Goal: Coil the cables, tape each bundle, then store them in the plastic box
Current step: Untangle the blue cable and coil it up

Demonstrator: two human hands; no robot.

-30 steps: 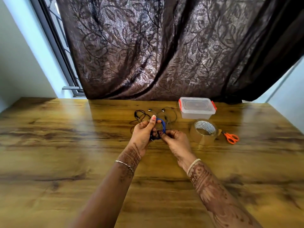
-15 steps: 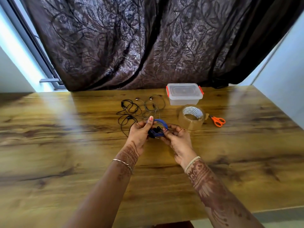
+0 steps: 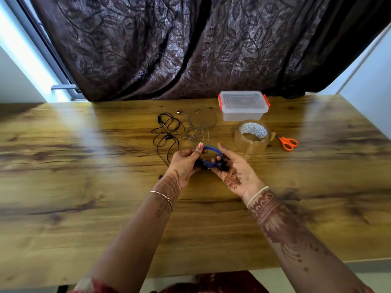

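A small coil of blue cable [image 3: 211, 154] with black ends is held above the wooden table [image 3: 84, 187] between both hands. My left hand [image 3: 186, 163] pinches its left side, thumb up. My right hand [image 3: 234, 168], palm turned up, grips its right side with curled fingers. Behind the hands lie a loose black earphone cable [image 3: 167, 132] and a thin grey cable [image 3: 201, 125], uncoiled. A clear plastic box [image 3: 243, 105] with orange clips stands lid-on at the back. A roll of clear tape [image 3: 251, 136] stands right of the hands.
Orange-handled scissors [image 3: 287, 142] lie just right of the tape roll. A dark patterned curtain [image 3: 190, 45] hangs behind the table's far edge. The table's near edge runs across the bottom of the view.
The coil stays held between both hands, which have drawn a little nearer to me. My right hand has turned palm-up. The camera has tilted, showing more of the table's near edge.
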